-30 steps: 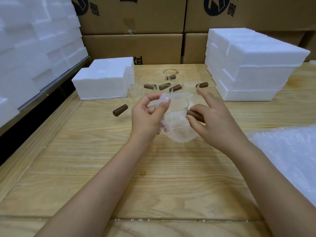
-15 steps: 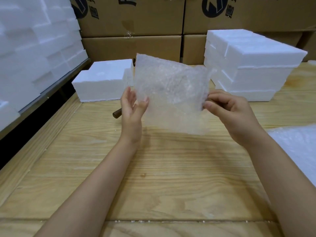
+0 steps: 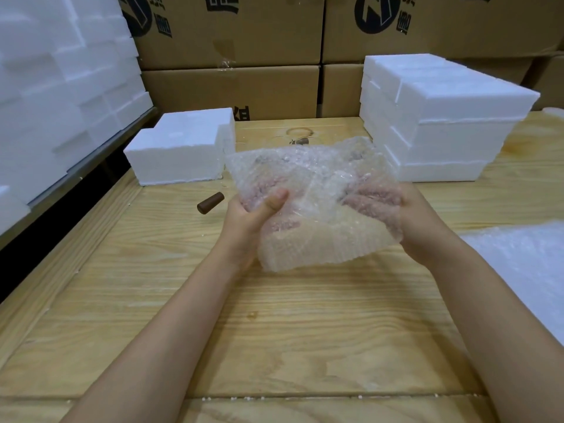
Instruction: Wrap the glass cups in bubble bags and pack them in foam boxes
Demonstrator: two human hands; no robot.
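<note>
Half a second ago the clear, crinkled bubble-wrap bag (image 3: 320, 209) was held up flat. Now it sits lower, at the centre of the frame, bunched and puffed out above the pale wooden table (image 3: 274, 331). The left hand (image 3: 247, 221) pinches its left edge, thumb in front. The right hand (image 3: 421, 221) grips its right side, fingers showing pink through the film. I cannot tell whether a cup is inside.

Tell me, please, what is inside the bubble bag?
Through the bubble bag, fingers of the left hand and right hand show as pink blurs, inside or behind it. Whether a cup is in there cannot be told.
</note>
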